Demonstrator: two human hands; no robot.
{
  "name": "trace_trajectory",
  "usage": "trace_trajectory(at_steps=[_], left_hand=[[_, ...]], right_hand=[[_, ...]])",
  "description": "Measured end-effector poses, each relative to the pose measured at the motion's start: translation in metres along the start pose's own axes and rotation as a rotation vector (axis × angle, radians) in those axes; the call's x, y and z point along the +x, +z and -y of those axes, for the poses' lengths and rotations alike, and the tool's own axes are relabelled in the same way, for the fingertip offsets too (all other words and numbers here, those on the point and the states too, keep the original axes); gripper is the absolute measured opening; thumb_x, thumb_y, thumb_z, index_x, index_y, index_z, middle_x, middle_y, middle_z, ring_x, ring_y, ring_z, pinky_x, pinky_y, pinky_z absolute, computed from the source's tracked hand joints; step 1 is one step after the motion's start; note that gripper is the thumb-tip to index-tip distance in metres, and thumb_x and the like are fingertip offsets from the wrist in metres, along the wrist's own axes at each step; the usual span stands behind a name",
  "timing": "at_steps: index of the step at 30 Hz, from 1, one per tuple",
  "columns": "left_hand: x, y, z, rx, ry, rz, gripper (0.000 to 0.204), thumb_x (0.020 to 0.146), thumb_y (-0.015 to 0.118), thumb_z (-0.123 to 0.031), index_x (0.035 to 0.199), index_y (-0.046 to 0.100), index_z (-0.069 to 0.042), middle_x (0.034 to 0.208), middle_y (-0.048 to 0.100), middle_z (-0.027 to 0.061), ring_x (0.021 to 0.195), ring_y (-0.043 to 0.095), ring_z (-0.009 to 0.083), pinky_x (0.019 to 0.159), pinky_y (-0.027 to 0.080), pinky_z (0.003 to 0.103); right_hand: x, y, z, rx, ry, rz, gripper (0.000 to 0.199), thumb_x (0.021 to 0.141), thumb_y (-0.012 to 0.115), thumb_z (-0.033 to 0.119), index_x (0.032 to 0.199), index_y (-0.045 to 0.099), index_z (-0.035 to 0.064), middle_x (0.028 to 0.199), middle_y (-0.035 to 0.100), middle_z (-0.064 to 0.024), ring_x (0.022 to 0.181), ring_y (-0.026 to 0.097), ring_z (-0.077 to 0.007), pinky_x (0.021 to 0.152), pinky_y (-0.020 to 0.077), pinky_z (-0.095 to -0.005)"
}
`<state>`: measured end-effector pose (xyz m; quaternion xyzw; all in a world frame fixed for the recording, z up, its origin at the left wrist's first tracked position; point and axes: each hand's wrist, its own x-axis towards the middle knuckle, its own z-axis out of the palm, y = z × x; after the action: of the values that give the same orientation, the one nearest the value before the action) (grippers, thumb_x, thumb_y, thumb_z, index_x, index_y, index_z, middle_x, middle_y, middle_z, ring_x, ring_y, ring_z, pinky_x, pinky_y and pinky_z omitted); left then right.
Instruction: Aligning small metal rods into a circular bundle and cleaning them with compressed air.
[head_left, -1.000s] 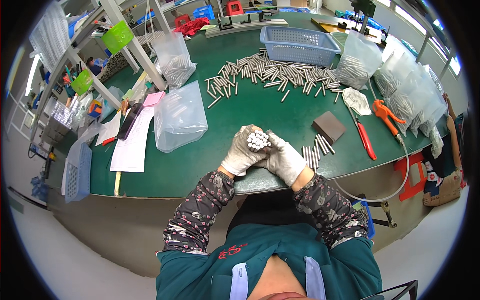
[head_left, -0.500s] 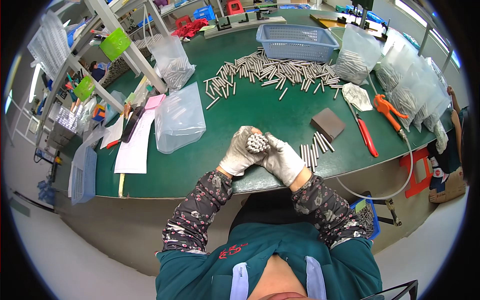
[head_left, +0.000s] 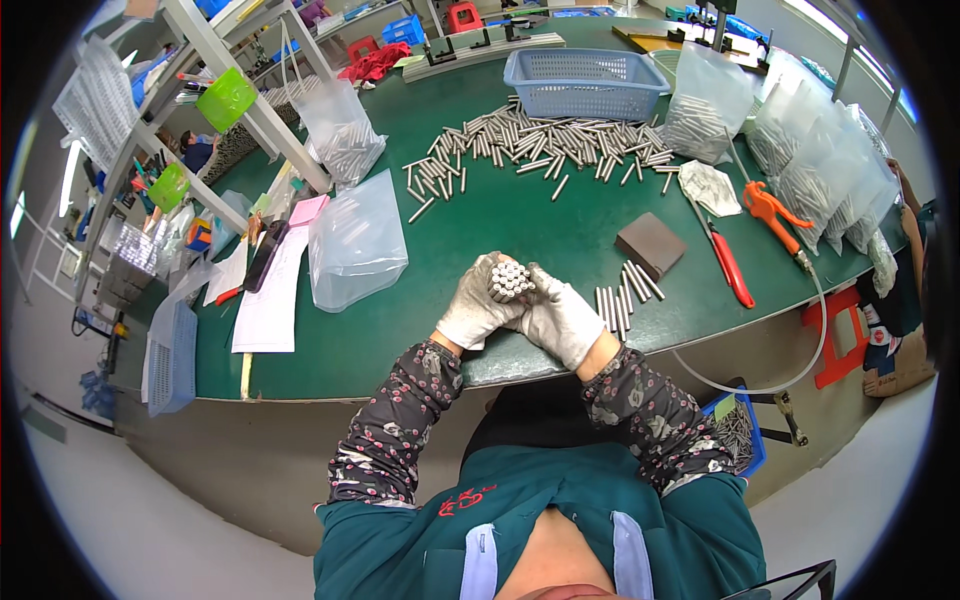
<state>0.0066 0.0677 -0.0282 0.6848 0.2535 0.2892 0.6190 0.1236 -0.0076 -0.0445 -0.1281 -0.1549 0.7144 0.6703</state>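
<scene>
Both hands wear pale work gloves and are closed round one bundle of metal pins (head_left: 510, 281), held upright near the table's front edge with the round ends facing up. My left hand (head_left: 473, 305) wraps its left side. My right hand (head_left: 562, 318) grips it from the right, thumb beside the pin ends. The lower part of the bundle is hidden by the gloves. Just right of my right hand, several loose pins (head_left: 626, 296) lie in a row beside a brown block (head_left: 651, 245). Farther back spreads a large heap of the same pins (head_left: 540, 140).
A blue plastic basket (head_left: 587, 85) stands behind the heap. Pin-filled clear bags (head_left: 820, 185) line the right side, near an orange air gun (head_left: 775, 215) and red-handled pliers (head_left: 731, 268). Left are a clear bag (head_left: 357, 245), papers (head_left: 268, 315) and a shelf frame (head_left: 245, 100).
The view has shifted slightly. Both hands keep their hold on the bundle, with hardly any movement; the pins on the table lie as before.
</scene>
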Motion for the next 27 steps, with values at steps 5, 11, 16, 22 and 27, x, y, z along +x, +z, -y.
trace_trajectory(at_steps=[5, 11, 16, 22, 27], left_hand=[[0.0, 0.002, -0.005, -0.056, -0.041, 0.012, 0.056, 0.058, 0.074, 0.004, 0.106, 0.045, -0.003, 0.094, 0.054, 0.0023, 0.088, 0.054, 0.0106, 0.08, 0.047, 0.025], [-0.001, 0.001, -0.003, -0.16, -0.038, 0.02, 0.058, 0.06, 0.072, 0.005, 0.11, 0.044, -0.002, 0.099, 0.054, 0.0026, 0.094, 0.053, 0.0116, 0.085, 0.045, 0.025], [0.0, 0.0, -0.002, -0.035, -0.023, 0.002, 0.058, 0.062, 0.071, 0.005, 0.112, 0.042, -0.001, 0.101, 0.054, 0.0036, 0.094, 0.053, 0.0123, 0.086, 0.045, 0.025], [0.001, -0.007, 0.007, -0.061, 0.029, 0.015, 0.054, 0.065, 0.068, 0.005, 0.112, 0.042, 0.0, 0.098, 0.054, 0.0037, 0.093, 0.054, 0.0126, 0.085, 0.045, 0.025], [-0.002, 0.0, -0.002, -0.159, 0.022, 0.007, 0.048, 0.066, 0.064, 0.008, 0.109, 0.044, -0.003, 0.093, 0.055, 0.0012, 0.086, 0.055, 0.01, 0.077, 0.046, 0.022]], right_hand=[[0.001, -0.001, 0.002, -0.039, 0.021, 0.008, 0.043, 0.09, 0.048, 0.03, 0.12, 0.044, -0.0001, 0.119, 0.051, -0.0126, 0.107, 0.05, -0.0257, 0.095, 0.039, -0.0446], [0.004, -0.003, 0.002, -0.053, 0.034, 0.001, 0.044, 0.091, 0.046, 0.032, 0.12, 0.044, 0.0002, 0.118, 0.051, -0.013, 0.108, 0.05, -0.0261, 0.095, 0.0386, -0.0458], [0.0, 0.006, 0.004, -0.079, 0.046, -0.059, 0.043, 0.091, 0.044, 0.032, 0.12, 0.044, 0.0008, 0.117, 0.052, -0.0138, 0.107, 0.05, -0.0271, 0.095, 0.0379, -0.0456], [-0.017, 0.038, 0.018, -0.604, 0.154, -0.369, 0.044, 0.091, 0.042, 0.037, 0.119, 0.046, 0.0036, 0.103, 0.058, -0.011, 0.081, 0.061, -0.0239, 0.071, 0.0515, -0.036], [-0.026, 0.061, 0.052, -1.685, -0.572, -0.488, 0.027, 0.084, 0.054, 0.03, 0.095, 0.063, 0.0069, 0.084, 0.064, -0.0079, 0.072, 0.062, -0.0245, 0.062, 0.0486, -0.0329]])
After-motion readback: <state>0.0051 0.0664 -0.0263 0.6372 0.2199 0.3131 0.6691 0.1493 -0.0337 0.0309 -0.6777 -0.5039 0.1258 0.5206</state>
